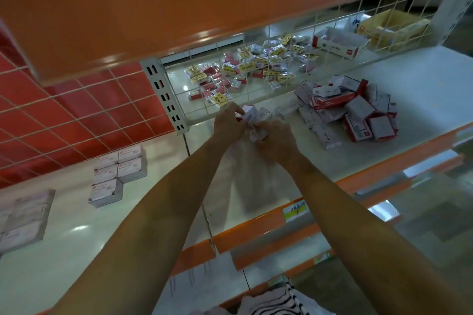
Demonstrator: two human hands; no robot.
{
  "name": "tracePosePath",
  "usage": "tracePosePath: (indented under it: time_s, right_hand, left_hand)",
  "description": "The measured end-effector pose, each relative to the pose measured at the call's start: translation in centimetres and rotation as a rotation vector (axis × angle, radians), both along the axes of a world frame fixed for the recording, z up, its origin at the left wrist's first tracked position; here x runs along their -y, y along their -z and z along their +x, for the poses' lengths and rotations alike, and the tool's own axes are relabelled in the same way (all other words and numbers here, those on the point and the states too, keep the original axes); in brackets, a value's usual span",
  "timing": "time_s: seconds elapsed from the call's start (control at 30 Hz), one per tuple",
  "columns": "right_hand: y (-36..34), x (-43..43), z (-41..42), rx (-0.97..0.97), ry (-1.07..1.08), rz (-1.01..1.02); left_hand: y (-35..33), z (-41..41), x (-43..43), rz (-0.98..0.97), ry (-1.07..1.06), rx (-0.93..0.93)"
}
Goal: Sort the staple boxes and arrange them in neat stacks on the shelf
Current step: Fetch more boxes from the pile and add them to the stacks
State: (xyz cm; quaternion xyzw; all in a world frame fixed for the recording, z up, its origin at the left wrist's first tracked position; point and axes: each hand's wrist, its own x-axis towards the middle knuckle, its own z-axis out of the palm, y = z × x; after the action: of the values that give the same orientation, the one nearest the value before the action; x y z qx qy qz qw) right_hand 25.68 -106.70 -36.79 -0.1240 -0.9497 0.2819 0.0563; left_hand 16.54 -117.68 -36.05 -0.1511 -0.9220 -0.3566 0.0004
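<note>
Two hands met above the white shelf (422, 79). The left hand (228, 126) pinched a small rectangular staple box (250, 112), white card with a red end, with its fingers curled on it. The right hand (278, 137) had its fingers clamped on crumpled white material (256, 133). A loose pile of boxes (353, 112) lay to the right, and squared stacks (118, 174) stood to the left. Behind the wire grid (320, 23) sat an open card tray (340, 43); its contents could not be told.
</note>
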Motion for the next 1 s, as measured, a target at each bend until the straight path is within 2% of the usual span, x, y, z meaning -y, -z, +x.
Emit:
tracePosePath:
  time_s: [0.1, 0.23, 0.37, 0.53, 0.87, 1.0]
  right_hand:
    - [-0.4, 0.4, 0.9, 0.022, -0.017, -0.051]
    - [-0.8, 1.4, 2.6, -0.055, -0.041, -0.124]
    - [-1.0, 3.4, 3.8, -0.131, 0.006, -0.215]
    - [-2.0, 6.9, 4.6, -0.175, -0.06, -0.281]
    - [-2.7, 15.2, 5.8, -0.157, -0.124, -0.463]
    - [-3.0, 18.2, 6.2, -0.171, -0.16, -0.485]
  left_hand:
    - [0.0, 1.4, 1.1, 0.109, -0.019, 0.037]
    - [-0.1, 3.9, 3.9, 0.251, -0.071, 0.172]
    - [-0.4, 6.6, 8.1, 0.335, -0.046, 0.171]
    - [-1.2, 9.6, 13.5, 0.487, -0.103, 0.238]
    - [-1.5, 14.0, 22.4, 0.616, -0.243, 0.206]
    - [-1.4, 14.9, 25.1, 0.597, -0.3, 0.21]
